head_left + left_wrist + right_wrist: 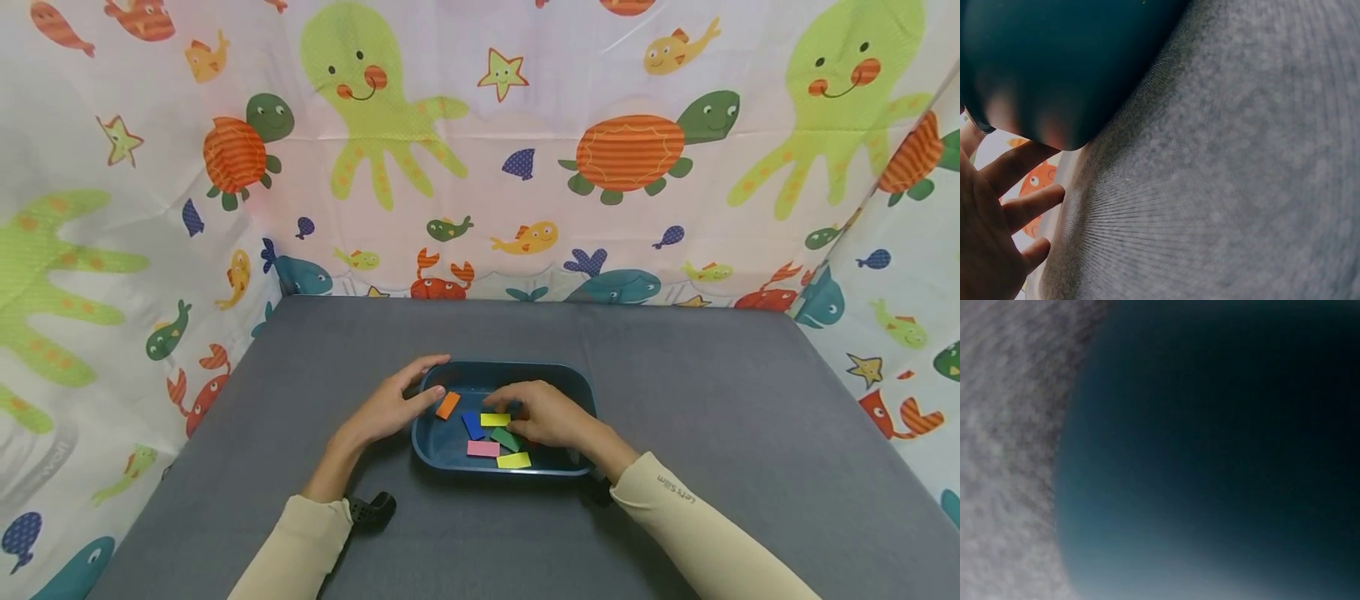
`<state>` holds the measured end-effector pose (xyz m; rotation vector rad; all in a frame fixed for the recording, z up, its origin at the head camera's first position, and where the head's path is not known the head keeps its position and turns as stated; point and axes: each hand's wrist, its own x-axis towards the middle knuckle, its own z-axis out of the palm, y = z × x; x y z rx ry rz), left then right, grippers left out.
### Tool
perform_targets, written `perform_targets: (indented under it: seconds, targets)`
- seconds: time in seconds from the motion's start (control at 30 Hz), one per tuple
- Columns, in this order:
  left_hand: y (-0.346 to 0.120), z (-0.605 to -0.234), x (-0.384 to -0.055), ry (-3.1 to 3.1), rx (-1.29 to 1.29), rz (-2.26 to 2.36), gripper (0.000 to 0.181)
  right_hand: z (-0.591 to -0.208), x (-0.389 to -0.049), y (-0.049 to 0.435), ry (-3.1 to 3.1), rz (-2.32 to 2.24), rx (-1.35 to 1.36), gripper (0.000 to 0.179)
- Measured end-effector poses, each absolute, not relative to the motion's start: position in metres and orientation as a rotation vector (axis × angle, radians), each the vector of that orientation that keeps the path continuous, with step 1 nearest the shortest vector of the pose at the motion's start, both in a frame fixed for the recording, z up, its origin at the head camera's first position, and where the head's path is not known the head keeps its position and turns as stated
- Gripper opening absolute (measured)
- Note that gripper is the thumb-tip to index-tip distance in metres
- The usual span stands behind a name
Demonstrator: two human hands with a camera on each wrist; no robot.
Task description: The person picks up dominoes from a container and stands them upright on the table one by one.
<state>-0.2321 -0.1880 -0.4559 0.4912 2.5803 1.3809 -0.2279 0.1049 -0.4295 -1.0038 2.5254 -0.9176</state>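
Note:
A dark blue rectangular tray [502, 472] holds several small flat blocks. My left hand [390, 406] is at its left end, thumb on the rim and index finger along the far corner. The left wrist view shows this hand's other fingers straight and spread beside the tray's outer wall. My right hand [551, 412] reaches into the tray, its bent index finger and thumb apart around a yellow block [495, 420]. Close by lie a blue block [472, 426] and a green block [506, 439]. The right wrist view shows only the blurred tray wall [1147, 487].
An orange block [447, 406] leans by the tray's left wall. A pink block [483, 449] and a second yellow block [513, 461] lie near the front wall. Something reddish is partly hidden beneath the right hand. A grey cloth-covered table [675, 375] meets curtains printed with sea animals.

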Motion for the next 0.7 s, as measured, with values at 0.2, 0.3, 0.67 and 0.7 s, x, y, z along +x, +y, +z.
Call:
perform_targets:
  seconds: [0.2,0.3,0.67,0.7]
  targets:
    - [-0.1870,-0.4547,-0.2306,2.560,0.497,1.399,0.054,-0.4302,-0.2271,0.1053,2.556,-0.877,-1.065,0.039]
    - [-0.1871,-0.4548,-0.2309,2.557,0.503,1.402,0.055,-0.4307,-0.2276,0.1043,2.563,-0.860,-1.101,0.038]
    - [-0.1884,-0.4579,-0.2328,2.557,0.494,1.411,0.053,-0.4328,-0.2311,0.1022,2.570,-0.898,-1.031,0.036]
    - [-0.1885,-0.4582,-0.2330,2.555,0.493,1.413,0.054,-0.4325,-0.2312,0.1018,2.571,-0.892,-1.030,0.036]
